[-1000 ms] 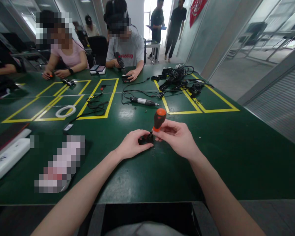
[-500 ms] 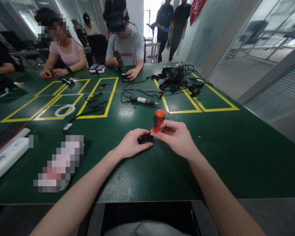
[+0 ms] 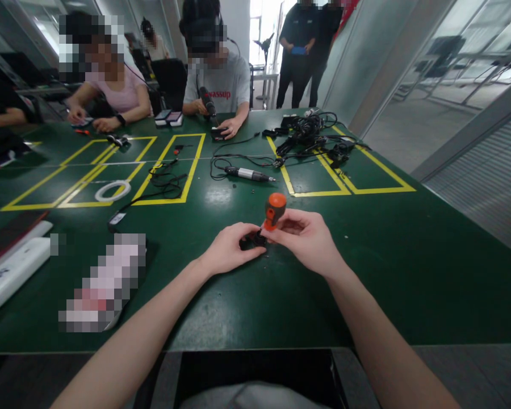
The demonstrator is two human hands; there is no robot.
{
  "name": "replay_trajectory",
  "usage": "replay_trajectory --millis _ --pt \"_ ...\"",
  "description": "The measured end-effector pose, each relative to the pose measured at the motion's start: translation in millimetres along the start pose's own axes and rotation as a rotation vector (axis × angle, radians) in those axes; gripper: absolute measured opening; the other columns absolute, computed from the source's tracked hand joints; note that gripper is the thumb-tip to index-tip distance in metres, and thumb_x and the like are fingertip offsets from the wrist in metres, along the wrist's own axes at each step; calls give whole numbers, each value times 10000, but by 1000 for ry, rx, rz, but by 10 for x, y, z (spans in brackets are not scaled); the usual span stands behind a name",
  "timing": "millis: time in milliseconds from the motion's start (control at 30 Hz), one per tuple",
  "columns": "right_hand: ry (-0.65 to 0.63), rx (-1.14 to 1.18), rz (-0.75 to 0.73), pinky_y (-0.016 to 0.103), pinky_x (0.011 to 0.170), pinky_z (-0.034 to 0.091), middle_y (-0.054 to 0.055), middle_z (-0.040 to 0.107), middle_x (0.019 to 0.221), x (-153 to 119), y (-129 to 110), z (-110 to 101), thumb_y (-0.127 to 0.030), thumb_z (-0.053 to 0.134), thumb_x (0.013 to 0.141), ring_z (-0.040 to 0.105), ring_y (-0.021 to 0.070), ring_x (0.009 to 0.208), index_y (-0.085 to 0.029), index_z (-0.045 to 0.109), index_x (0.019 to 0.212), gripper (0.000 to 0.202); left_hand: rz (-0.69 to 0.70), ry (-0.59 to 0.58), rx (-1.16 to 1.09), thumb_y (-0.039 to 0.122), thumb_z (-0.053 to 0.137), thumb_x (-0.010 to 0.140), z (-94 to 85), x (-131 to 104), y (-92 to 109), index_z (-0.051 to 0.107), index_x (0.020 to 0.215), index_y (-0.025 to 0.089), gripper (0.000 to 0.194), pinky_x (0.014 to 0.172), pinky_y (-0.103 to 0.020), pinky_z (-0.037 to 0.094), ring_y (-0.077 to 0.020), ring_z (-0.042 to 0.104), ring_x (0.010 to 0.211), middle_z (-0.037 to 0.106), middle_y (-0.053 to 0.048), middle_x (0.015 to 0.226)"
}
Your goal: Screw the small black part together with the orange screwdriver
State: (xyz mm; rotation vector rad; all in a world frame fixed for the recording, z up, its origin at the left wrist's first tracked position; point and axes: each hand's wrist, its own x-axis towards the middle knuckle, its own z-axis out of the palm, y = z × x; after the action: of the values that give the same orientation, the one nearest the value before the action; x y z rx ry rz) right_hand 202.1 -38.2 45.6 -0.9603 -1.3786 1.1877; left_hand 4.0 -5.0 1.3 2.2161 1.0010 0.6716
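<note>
A small black part (image 3: pixel 259 239) lies on the green table between the thumb and fingers of my left hand (image 3: pixel 232 247), which grips it from the left. Pinched in my right hand (image 3: pixel 302 236) is a screwdriver (image 3: pixel 276 208) with an orange and dark grey handle. It stands nearly upright over the right end of the black part, and its tip is hidden behind my fingers. Tiny bits lie on the table just below the part.
Ahead lies a black and silver electric screwdriver (image 3: pixel 249 174) with its cable. Beyond are tangled black cables (image 3: pixel 304 133). A white tape roll (image 3: pixel 113 191), a power strip (image 3: pixel 17 272) and a blurred-out object (image 3: pixel 108 284) are on the left. People sit and stand across the table.
The orange screwdriver handle has turned slightly about its axis, while my hands stay in place. In the background, the standing people and the seated person at the left have shifted.
</note>
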Motion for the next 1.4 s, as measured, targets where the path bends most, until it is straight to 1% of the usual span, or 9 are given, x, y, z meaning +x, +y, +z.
replay_trajectory --millis 200,400,567,733,833,933,1100,1200,1400 --pt "-28 -45 -1 311 623 609 3 700 687 1 1 -10 -481 875 793 678 158 608 -192 753 872 323 -3 -10 10 376 734 926 -3 -4 1 714 1144 185 290 845 -326 538 -200 683 919 766 -61 1069" --pt "-9 12 1 296 624 620 8 737 787 -1 32 18 -436 963 677 694 159 661 -213 707 855 384 -5 4 3 381 728 925 9 -3 5 725 1064 190 237 842 -333 546 -198 678 885 759 -51 1002" --pt "-18 -78 -40 317 641 612 29 742 785 1 8 -3 -522 895 756 694 176 679 -206 747 827 356 -3 -4 3 377 728 921 5 1 4 726 1105 201 254 850 -340 552 -198 673 884 766 -52 1024" --pt "-32 -34 -25 308 619 600 10 700 697 9 3 1 -576 821 825 673 155 616 -193 741 884 396 -11 -7 13 372 731 916 1 1 7 717 1153 195 297 845 -338 546 -201 676 897 766 -62 1064" --pt "-4 15 -6 294 603 603 3 720 749 9 7 18 -523 887 766 671 139 601 -203 703 933 406 -15 -11 16 376 728 921 -2 -2 12 722 1126 190 277 851 -341 546 -202 677 898 766 -65 1056" --pt "21 9 4 296 601 613 -4 723 743 7 4 18 -482 932 714 672 139 593 -214 671 867 404 -8 -19 1 366 718 930 -8 -5 22 728 1089 192 236 869 -343 547 -198 676 909 771 -63 1065" --pt "45 -60 -21 284 527 572 0 714 675 5 10 -22 -469 942 699 643 138 538 -198 734 788 353 -13 -16 0 372 725 925 -2 -4 21 723 1135 193 277 865 -345 547 -202 678 914 776 -67 1079" --pt "58 -53 -20 278 458 527 0 705 628 4 25 -30 -479 918 732 612 133 474 -190 768 835 343 -11 -5 6 371 732 920 10 -4 7 722 1152 191 294 842 -334 550 -204 681 912 773 -67 1066" --pt "49 23 4 317 620 639 25 765 768 1 24 3 -458 923 733 714 158 610 -193 729 942 390 -7 -10 7 372 736 920 9 -4 13 729 1135 195 279 839 -329 545 -203 679 905 766 -59 1049"
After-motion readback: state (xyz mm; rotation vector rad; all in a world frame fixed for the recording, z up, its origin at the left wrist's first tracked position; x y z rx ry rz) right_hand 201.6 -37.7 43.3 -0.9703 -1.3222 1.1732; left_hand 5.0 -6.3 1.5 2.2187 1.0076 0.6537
